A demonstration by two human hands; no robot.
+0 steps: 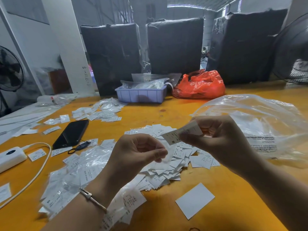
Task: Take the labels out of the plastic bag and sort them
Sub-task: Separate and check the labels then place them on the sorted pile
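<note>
Now, left hand (pixel 138 150) curled, thumb and fingers pinching thin clear film sleeve (pixel 166 155). Heap of small white printed labels (pixel 166 172) directly below both hands. Right hand (pixel 215 139) pinches white "M" label (pixel 176 135), long axis pointing left-down toward left hand. Large clear plastic bag (pixel 260 120) lies right, nearer right hand.

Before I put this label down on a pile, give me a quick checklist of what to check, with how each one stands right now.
1. Label held securely: ok. The right hand pinches the label above the table.
2. Size readable: ok. An M shows at its lower end.
3. Small sleeve clear of the label: cannot tell. The left hand pinches something thin and clear, too blurred to make out.
4. Pile to drop onto: cannot tell. The loose label heap shows S marks, but no M pile is visible.
5. Big clear plastic bag out of the way: ok, it lies to the right.
6. Phone clear of the heap: ok, it lies left of it.
</note>
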